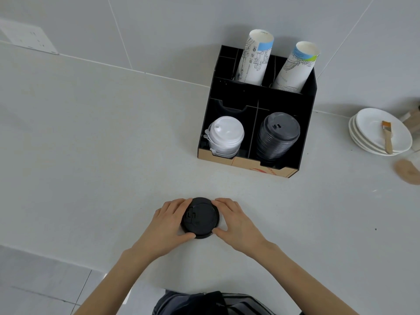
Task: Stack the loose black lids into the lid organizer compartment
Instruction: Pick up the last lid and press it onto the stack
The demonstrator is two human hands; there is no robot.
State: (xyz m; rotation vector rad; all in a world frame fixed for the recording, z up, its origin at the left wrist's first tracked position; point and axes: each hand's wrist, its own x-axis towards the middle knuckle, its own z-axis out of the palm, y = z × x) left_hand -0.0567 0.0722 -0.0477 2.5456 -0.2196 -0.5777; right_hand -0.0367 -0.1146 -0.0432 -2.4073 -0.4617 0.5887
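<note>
A loose black lid point(201, 218), perhaps a short stack, lies flat on the white counter near me. My left hand point(169, 222) cups its left rim and my right hand point(235, 220) cups its right rim, fingers touching the edge on both sides. Farther back stands the black lid organizer point(306, 123). Its front right compartment holds a tall stack of black lids point(278, 135). The front left compartment holds a stack of white lids point(225, 136).
Two rolls of paper cups point(254, 57) stand in the organizer's rear slots. At the right edge sits a stack of white plates point(375, 123) with a small brush point(387, 137) on top, and a wooden piece point(406, 171) lies below them. A tiled wall runs behind.
</note>
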